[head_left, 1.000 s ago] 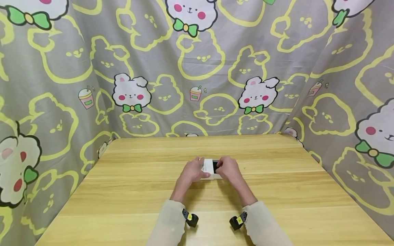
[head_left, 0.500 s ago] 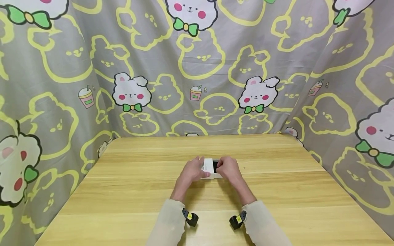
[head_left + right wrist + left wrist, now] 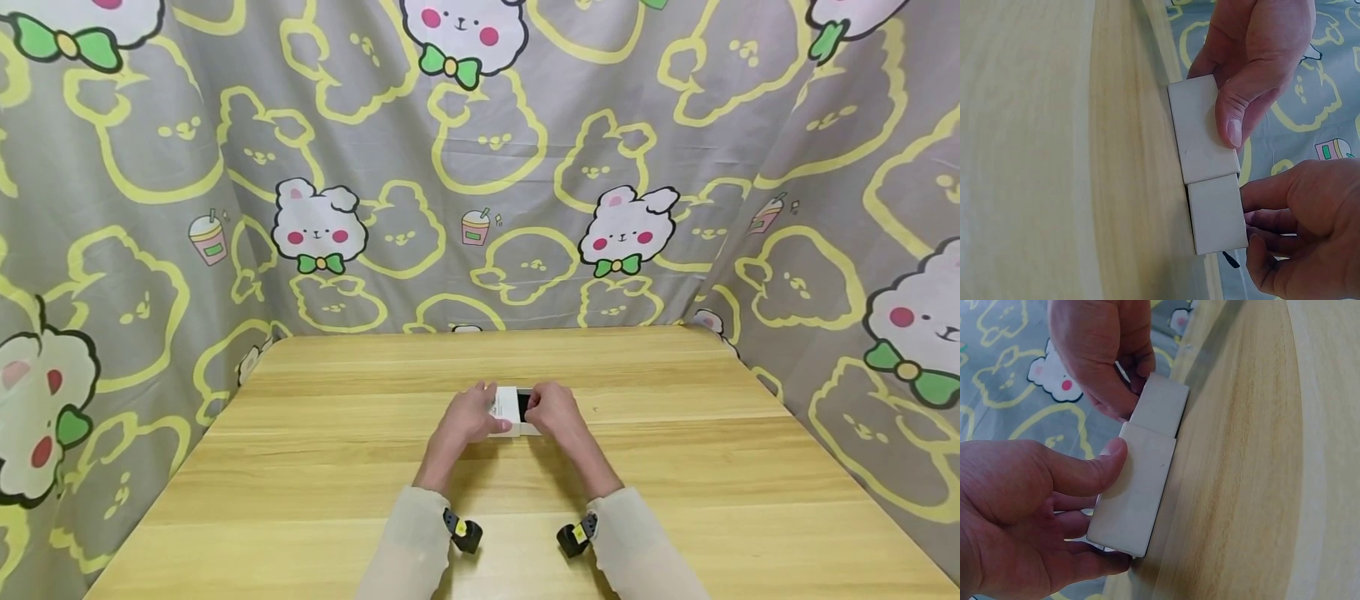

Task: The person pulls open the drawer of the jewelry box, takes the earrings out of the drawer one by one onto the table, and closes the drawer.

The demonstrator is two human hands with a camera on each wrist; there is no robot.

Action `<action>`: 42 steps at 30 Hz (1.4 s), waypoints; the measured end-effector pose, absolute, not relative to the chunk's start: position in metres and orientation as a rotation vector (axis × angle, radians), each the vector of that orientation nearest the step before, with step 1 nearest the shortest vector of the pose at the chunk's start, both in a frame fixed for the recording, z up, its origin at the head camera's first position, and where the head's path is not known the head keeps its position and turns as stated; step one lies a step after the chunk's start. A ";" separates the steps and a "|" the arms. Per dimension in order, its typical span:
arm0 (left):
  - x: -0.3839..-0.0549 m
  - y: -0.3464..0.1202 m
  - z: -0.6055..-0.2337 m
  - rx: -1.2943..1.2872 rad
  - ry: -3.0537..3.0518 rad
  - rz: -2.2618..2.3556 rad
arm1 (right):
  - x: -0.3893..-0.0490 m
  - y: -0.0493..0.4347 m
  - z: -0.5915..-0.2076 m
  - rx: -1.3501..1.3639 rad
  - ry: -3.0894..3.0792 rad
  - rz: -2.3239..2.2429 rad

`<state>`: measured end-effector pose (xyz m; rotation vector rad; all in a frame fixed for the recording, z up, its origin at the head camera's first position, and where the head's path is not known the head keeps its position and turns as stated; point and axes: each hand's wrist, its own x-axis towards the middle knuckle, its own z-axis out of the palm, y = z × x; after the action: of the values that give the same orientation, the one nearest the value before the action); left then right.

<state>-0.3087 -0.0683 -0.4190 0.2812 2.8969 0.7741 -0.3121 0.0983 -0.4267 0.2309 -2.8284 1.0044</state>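
A small white sliding box lies on the wooden table, its outer sleeve (image 3: 507,402) on the left and its inner tray (image 3: 1217,215) partly drawn out on the right. Black shows inside the tray in the head view. My left hand (image 3: 468,414) grips the sleeve, thumb on the near side and fingers round the far side and end. The curled fingers of my right hand (image 3: 557,408) hold the tray at its far edge and right end. A small black tab (image 3: 1230,259) pokes out past the tray's end, close to the right thumb.
The light wooden table (image 3: 337,467) reaches back to a grey curtain (image 3: 420,250) printed with rabbits, which hangs behind it and on both sides. Black wrist cameras with yellow marks sit at both cuffs, the left camera (image 3: 467,533) and the right camera (image 3: 574,537).
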 end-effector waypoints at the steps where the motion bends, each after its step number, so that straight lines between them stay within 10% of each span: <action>1: -0.309 -0.068 -0.419 0.279 2.897 0.775 | -0.312 0.098 -0.426 0.226 -2.833 1.001; 42: -0.308 -0.069 -0.419 0.258 2.886 0.799 | -0.307 0.095 -0.423 0.122 -2.856 1.027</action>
<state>-0.3083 -0.0690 -0.4193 0.2577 2.8858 0.7994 -0.3067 0.0952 -0.4235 0.1219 -2.8559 1.0274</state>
